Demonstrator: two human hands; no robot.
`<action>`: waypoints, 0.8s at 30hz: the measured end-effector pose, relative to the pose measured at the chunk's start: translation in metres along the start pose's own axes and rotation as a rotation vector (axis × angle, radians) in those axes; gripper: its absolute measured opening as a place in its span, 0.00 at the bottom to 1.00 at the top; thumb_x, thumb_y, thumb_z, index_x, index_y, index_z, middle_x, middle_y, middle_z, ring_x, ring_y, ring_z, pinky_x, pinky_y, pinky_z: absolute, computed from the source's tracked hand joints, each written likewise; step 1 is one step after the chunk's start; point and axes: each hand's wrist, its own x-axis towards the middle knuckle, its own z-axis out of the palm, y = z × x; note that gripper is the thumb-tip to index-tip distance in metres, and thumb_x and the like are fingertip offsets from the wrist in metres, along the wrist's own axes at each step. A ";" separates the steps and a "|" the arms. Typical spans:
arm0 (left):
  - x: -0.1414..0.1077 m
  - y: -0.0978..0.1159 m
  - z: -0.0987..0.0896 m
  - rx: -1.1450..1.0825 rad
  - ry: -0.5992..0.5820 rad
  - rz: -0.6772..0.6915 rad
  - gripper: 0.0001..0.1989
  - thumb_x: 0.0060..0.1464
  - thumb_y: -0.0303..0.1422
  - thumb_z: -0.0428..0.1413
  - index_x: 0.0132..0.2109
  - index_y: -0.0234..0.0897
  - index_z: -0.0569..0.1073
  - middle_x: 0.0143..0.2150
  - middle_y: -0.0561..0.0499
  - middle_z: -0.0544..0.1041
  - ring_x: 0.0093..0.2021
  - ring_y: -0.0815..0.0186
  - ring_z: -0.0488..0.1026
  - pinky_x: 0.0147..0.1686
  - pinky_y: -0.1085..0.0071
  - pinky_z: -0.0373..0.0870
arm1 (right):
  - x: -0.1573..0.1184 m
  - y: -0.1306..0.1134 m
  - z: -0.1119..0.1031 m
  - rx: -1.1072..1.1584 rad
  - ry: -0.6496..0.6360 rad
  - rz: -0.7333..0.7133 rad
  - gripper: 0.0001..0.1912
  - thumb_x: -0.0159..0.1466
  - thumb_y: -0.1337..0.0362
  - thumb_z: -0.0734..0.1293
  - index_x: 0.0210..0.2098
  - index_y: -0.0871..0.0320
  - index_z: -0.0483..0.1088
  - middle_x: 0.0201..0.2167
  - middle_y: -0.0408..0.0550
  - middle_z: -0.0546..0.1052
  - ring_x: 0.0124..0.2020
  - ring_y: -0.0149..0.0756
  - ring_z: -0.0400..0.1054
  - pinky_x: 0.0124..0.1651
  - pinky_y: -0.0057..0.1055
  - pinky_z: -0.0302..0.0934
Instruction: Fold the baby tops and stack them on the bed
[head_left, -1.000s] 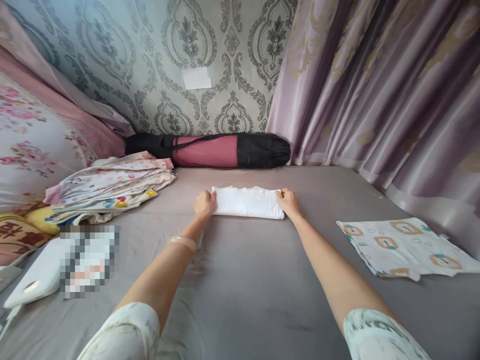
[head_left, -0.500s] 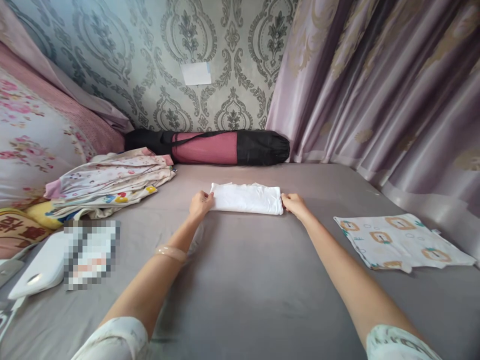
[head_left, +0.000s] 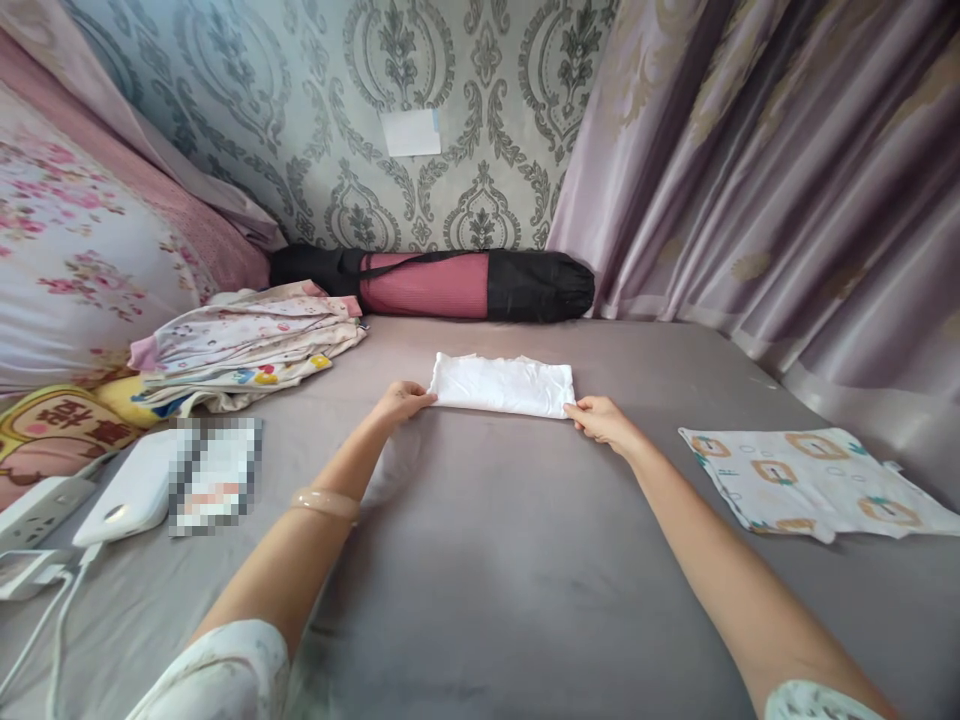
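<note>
A folded white cloth (head_left: 501, 386) lies as a long rectangle on the grey bed sheet (head_left: 480, 540). My left hand (head_left: 409, 399) pinches its near left corner between thumb and fingers. At the near right corner, my right hand (head_left: 598, 420) holds the cloth's edge in a pinch. To the right lies a flat white cloth with orange patterns (head_left: 814, 478), touched by neither hand.
Crumpled patterned clothes (head_left: 240, 345) are piled at the left. A pink and black rolled bag (head_left: 427, 285) lies along the wall. At the left edge are a white device (head_left: 135, 485), a power strip (head_left: 45, 510) with cables, and a blurred packet (head_left: 219, 475).
Both hands have shifted from the cloth's short sides to its near corners. The view has swung slightly, bringing more of the power strip into sight at the left.
</note>
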 end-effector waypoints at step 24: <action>0.007 0.046 0.084 0.775 0.184 0.769 0.20 0.65 0.33 0.43 0.61 0.32 0.64 0.64 0.40 0.65 0.67 0.55 0.57 0.64 0.58 0.55 | 0.012 -0.053 0.066 -0.763 0.164 -0.712 0.26 0.70 0.64 0.50 0.65 0.64 0.59 0.68 0.53 0.59 0.69 0.44 0.48 0.69 0.44 0.39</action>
